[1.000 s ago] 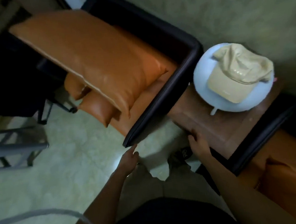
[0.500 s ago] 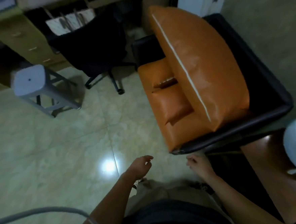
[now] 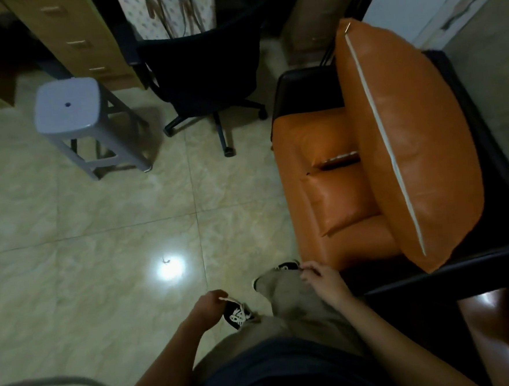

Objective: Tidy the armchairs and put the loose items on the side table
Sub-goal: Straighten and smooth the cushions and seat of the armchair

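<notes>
An orange leather armchair [image 3: 334, 193] with a black frame stands at the right. A large orange back cushion [image 3: 406, 140] leans in it, and a small orange cushion [image 3: 341, 198] lies on the seat. A corner of the brown side table [image 3: 498, 335] shows at the bottom right. My left hand [image 3: 208, 306] hangs over the floor with loosely curled fingers and holds nothing. My right hand [image 3: 324, 281] hangs in front of the armchair's near corner, fingers loosely curled, also holding nothing.
A grey plastic stool [image 3: 73, 115] stands on the tiled floor at the left. A black office chair [image 3: 202, 73] sits by a wooden desk at the top, with a paper bag [image 3: 168, 12] behind it. My legs and black shoes [image 3: 237, 314] are below.
The view has swung left, away from the side table with the cap and plate, toward the armchair and open floor. Both hands dropped to my sides; the right one left the table edge.
</notes>
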The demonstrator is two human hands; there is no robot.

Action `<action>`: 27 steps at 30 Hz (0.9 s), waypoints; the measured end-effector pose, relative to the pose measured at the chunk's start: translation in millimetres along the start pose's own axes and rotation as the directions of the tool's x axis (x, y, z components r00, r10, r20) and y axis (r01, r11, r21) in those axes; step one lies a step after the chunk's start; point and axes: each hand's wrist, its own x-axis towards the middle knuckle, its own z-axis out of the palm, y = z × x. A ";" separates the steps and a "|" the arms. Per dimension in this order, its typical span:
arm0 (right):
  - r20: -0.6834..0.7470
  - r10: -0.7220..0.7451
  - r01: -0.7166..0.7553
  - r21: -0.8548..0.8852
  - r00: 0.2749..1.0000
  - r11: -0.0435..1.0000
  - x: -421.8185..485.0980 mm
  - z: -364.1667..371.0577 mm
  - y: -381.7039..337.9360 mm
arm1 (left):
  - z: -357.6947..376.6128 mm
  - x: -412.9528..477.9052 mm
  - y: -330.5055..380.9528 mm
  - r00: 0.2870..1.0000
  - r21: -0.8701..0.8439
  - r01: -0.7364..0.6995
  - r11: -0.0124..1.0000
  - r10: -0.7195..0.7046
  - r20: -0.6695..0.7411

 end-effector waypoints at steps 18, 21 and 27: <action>0.007 -0.018 0.017 0.054 1.000 0.998 208.9 -140.6 -127.8 | -211.4 135.5 229.5 0.984 0.027 -0.154 0.988 0.156 -0.090; -0.098 -0.023 0.027 0.045 0.995 0.999 212.6 -166.3 -134.3 | -234.2 150.5 275.3 0.967 0.126 -0.249 0.960 0.253 -0.018; -0.183 0.097 -0.069 0.152 0.978 0.986 217.0 -192.0 -148.3 | -274.5 203.9 348.8 0.908 0.368 -0.419 0.830 0.380 0.177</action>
